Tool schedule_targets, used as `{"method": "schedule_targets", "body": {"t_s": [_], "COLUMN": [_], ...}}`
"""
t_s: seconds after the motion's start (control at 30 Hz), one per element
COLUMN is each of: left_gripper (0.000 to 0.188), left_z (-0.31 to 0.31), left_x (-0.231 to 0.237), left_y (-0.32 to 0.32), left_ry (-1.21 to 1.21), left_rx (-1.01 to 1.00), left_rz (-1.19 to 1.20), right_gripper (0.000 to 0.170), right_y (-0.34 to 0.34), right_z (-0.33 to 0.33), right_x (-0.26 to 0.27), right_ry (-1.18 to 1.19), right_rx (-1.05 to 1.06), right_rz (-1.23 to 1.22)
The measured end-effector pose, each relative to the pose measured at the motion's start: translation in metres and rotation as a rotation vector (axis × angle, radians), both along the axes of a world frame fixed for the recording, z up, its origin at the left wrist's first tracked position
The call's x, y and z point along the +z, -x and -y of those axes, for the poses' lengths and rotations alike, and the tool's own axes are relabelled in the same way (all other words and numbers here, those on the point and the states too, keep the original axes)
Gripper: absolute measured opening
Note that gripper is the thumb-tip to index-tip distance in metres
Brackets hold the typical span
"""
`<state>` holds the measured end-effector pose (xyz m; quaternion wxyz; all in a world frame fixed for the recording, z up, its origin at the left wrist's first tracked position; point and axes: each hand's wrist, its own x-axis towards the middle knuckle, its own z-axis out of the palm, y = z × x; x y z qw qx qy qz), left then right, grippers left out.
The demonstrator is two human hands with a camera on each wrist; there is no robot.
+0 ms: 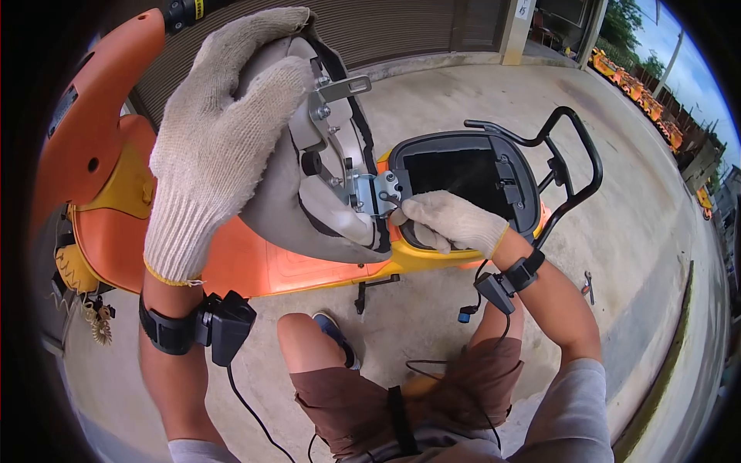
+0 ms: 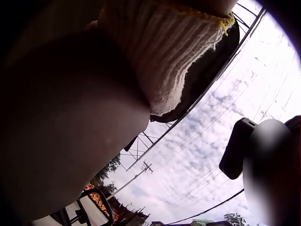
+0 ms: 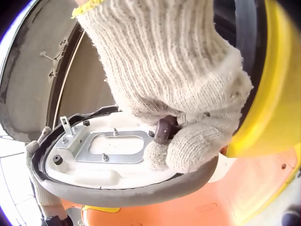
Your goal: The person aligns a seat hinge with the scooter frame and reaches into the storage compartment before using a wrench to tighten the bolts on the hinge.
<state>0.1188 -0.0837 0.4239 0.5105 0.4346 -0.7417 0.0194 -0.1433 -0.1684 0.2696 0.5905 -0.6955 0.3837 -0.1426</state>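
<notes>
A grey scooter seat (image 1: 270, 193) stands tipped up, its pale underside and metal brackets facing right. My gloved left hand (image 1: 224, 131) grips its upper edge, fingers over the rim. In the right wrist view, the seat's underside (image 3: 94, 176) shows a metal plate with several studs. A metal hinge (image 1: 374, 191) joins the seat to the yellow body by the storage opening. My gloved right hand (image 1: 451, 220) pinches a small grey wrench (image 1: 391, 200) at the hinge; most of the wrench is hidden by the fingers. The left wrist view shows mainly the glove cuff (image 2: 164, 56) and sky.
The dark storage box (image 1: 463, 181) lies open right of the hinge, with a black rear rack (image 1: 575, 154) behind it. The orange footboard (image 1: 285, 258) runs beneath the seat. Another wrench (image 1: 588, 285) lies on the concrete. Black cables hang from both wrist cameras.
</notes>
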Motion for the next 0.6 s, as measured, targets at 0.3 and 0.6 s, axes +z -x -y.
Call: {"method": "schedule_targets", "body": {"t_s": [0.3,0.6], "left_gripper": [0.046,0.045], "left_z": [-0.003,0.006], "left_x": [0.009,0.008], "left_y": [0.018,0.010], "left_ry": [-0.029,0.038], "left_rx": [0.119,-0.018], "left_rz": [0.056,0.061], "right_gripper": [0.045,0.038], "right_y": [-0.004,-0.023], "right_z": [0.058,0.077], "right_x": [0.039,0.064], "right_ry": [0.486,0.403], "right_rx": [0.114,0.182], "right_rz": [-0.654,-0.852]}}
